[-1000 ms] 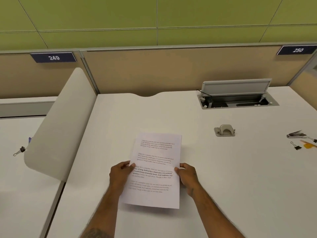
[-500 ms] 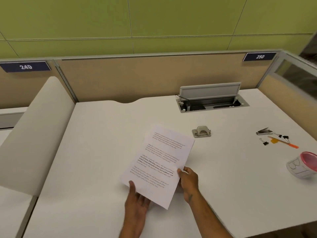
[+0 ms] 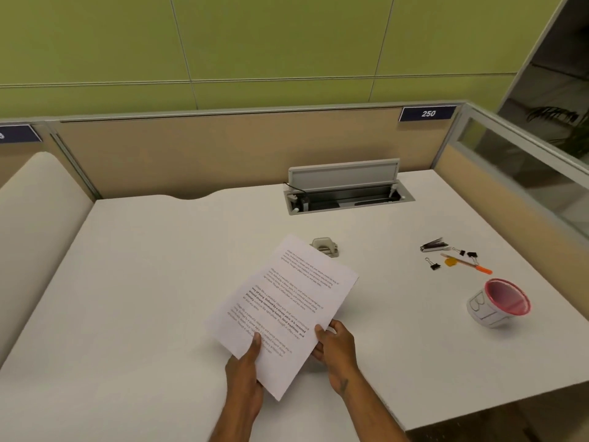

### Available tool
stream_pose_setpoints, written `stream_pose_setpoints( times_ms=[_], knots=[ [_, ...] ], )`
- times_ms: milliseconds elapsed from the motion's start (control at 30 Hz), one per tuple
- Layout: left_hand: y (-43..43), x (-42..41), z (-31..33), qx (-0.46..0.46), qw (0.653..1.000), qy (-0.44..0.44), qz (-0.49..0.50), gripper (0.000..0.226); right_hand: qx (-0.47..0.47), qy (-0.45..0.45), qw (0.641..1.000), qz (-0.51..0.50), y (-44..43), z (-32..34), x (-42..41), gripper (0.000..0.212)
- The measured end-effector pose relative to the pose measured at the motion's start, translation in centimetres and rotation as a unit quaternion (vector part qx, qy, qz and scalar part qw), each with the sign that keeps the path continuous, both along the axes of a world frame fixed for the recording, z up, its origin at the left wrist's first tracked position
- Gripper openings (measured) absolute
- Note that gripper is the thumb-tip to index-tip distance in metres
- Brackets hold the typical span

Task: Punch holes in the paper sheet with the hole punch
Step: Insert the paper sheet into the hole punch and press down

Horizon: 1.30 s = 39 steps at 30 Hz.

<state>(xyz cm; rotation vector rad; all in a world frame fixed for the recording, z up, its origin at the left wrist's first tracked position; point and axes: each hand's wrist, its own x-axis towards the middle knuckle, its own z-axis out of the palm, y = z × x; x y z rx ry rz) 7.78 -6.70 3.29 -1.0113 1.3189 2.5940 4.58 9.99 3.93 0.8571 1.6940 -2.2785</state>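
A printed white paper sheet (image 3: pixel 283 311) is lifted off the white desk (image 3: pixel 143 298) and turned clockwise, its far corner pointing up and right. My left hand (image 3: pixel 247 368) holds its near edge, thumb on top and fingers underneath. My right hand (image 3: pixel 334 344) pinches its right edge, thumb on the page. The grey metal hole punch (image 3: pixel 326 247) sits on the desk just beyond the sheet's far corner, which covers part of it.
An open cable box (image 3: pixel 347 196) is set into the desk at the back. At right lie binder clips (image 3: pixel 433 264), a nail clipper (image 3: pixel 433 245), an orange pen (image 3: pixel 471 265) and a tipped pink-rimmed cup (image 3: pixel 500 303). Partitions enclose the back and right.
The sheet has been lifted, rotated clockwise and carried toward the hole punch. My left hand shifted from its left edge to its near edge. The view swung right.
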Motion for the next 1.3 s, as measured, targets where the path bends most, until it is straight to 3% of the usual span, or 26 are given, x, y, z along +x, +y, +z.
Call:
stream_pose_setpoints(
  times_ms=[167, 400, 567, 667, 800, 1033, 1233, 1300],
  knots=[
    [2.2, -0.6, -0.8, -0.021, 0.999, 0.012, -0.034, 0.043, -0.036, 0.047, 0.997, 0.042, 5.3, 1.2, 0.0, 0.032],
    [2.3, -2.1, -1.1, -0.025, 0.99, 0.022, -0.135, 0.048, -0.065, 0.063, 0.996, -0.011, 13.0, 2.1, -2.3, 0.039],
    [0.6, -3.1, -0.4, -0.021, 0.973, 0.0, -0.23, 0.046, 0.063, 0.017, 0.993, 0.1, 18.0, 2.2, -3.5, 0.051],
    [-0.3, -5.9, -0.3, -0.025, 0.962, -0.006, -0.273, 0.041, 0.105, 0.005, 0.98, 0.167, 18.2, 2.1, -6.1, 0.037],
    [-0.6, -8.3, -0.5, -0.034, 0.948, -0.013, -0.315, 0.046, 0.184, -0.012, 0.968, 0.169, 17.1, 1.8, -8.2, 0.025],
    [-0.3, -10.8, -1.8, -0.055, 0.956, -0.022, -0.286, 0.039, 0.238, -0.017, 0.965, 0.106, 16.0, -0.5, -10.3, 0.023],
    [1.4, -12.4, -2.4, -0.25, 0.947, -0.014, -0.203, 0.019, 0.257, -0.047, 0.961, 0.088, 16.8, -2.3, -12.2, 0.024],
    [2.2, -12.9, -2.4, -0.291, 0.939, -0.023, -0.182, 0.023, 0.26, -0.052, 0.961, 0.08, 17.3, -2.9, -13.0, 0.023]
  ],
)
